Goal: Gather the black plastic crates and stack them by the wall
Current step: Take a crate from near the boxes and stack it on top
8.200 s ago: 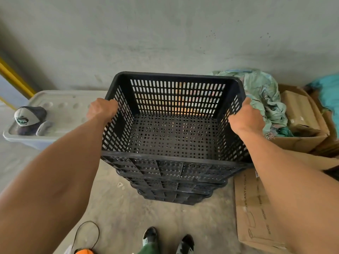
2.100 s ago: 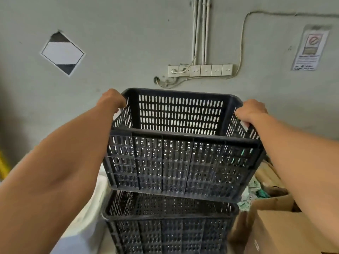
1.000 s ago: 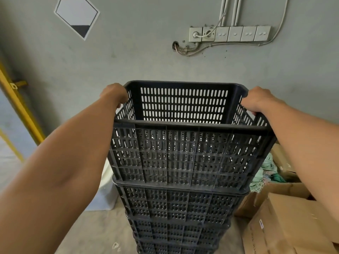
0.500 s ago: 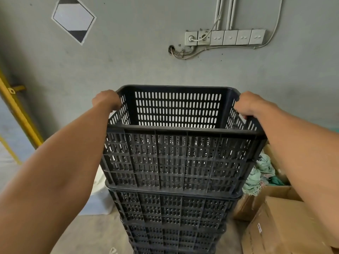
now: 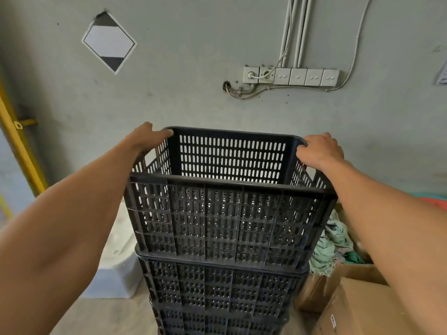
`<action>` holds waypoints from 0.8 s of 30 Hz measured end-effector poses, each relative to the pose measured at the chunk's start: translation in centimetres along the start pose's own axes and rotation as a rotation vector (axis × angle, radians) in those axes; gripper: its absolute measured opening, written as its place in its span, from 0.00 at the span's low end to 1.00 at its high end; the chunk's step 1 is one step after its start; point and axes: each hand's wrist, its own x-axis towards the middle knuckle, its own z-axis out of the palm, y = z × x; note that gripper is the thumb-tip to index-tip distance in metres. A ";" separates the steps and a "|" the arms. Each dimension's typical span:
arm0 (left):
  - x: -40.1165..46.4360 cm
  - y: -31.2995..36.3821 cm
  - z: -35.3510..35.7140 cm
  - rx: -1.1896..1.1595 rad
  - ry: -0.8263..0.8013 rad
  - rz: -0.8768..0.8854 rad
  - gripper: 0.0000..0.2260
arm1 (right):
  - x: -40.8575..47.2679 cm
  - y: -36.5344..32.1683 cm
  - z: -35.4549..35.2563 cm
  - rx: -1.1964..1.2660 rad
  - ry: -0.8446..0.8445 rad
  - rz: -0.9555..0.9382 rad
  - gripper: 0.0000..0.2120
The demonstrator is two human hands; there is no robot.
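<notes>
A stack of black slotted plastic crates stands close to the grey wall [image 5: 193, 97]. The top crate [image 5: 229, 213] sits nested on the crate below [image 5: 217, 284], with more crates under it at the bottom edge. My left hand [image 5: 147, 139] holds the top crate's far left corner, thumb lying along the back rim. At the far right corner my right hand [image 5: 319, 151] grips the rim, thumb inside and fingers over the outside. Both forearms reach along the crate's sides.
A white plastic bin [image 5: 116, 262] stands left of the stack. Cardboard boxes [image 5: 362, 310] and crumpled green cloth [image 5: 324, 252] crowd the right side. A yellow post [image 5: 19, 146] runs up the left edge. Wall sockets and cables [image 5: 290, 76] hang above the crates.
The lifted crate has come down onto the stack and settled there. Both hands have slid forward along the side rims to the far corners.
</notes>
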 end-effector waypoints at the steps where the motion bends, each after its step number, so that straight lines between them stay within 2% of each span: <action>1: -0.7 0.0 -0.5 -0.005 -0.038 0.071 0.39 | -0.5 -0.1 -0.4 0.008 -0.034 -0.033 0.20; 5: -5.1 0.3 -1.6 -0.001 -0.316 0.387 0.39 | -4.0 -1.8 -2.0 0.033 -0.421 -0.176 0.34; 7: -7.7 0.4 -2.0 0.072 -0.518 0.510 0.31 | -5.8 -3.2 -2.6 0.018 -0.612 -0.172 0.45; 9: -9.3 0.0 -1.8 0.171 -0.653 0.614 0.22 | -7.7 -4.2 -2.8 -0.018 -0.707 -0.152 0.51; 10: -9.7 -0.3 -1.4 0.219 -0.651 0.658 0.20 | -8.6 -4.4 -2.9 -0.076 -0.728 -0.175 0.50; 11: -9.9 -0.6 -1.1 0.256 -0.614 0.693 0.21 | -9.4 -4.5 -3.0 -0.153 -0.729 -0.215 0.44; 13: -10.0 -1.2 -0.5 0.323 -0.505 0.749 0.21 | -10.5 -4.3 -3.0 -0.252 -0.640 -0.301 0.25; 14: -9.9 -1.4 -0.2 0.340 -0.469 0.765 0.21 | -10.7 -3.9 -2.9 -0.269 -0.581 -0.330 0.18; 15: -9.9 -1.5 -0.1 0.345 -0.445 0.771 0.20 | -10.9 -3.6 -2.7 -0.274 -0.527 -0.345 0.15; 18: -9.7 -1.5 0.1 0.358 -0.421 0.759 0.20 | -11.3 -3.3 -2.2 -0.297 -0.442 -0.348 0.15; 24: -9.2 -1.3 0.4 0.307 -0.441 0.704 0.18 | -10.6 -3.3 -2.3 -0.296 -0.467 -0.356 0.15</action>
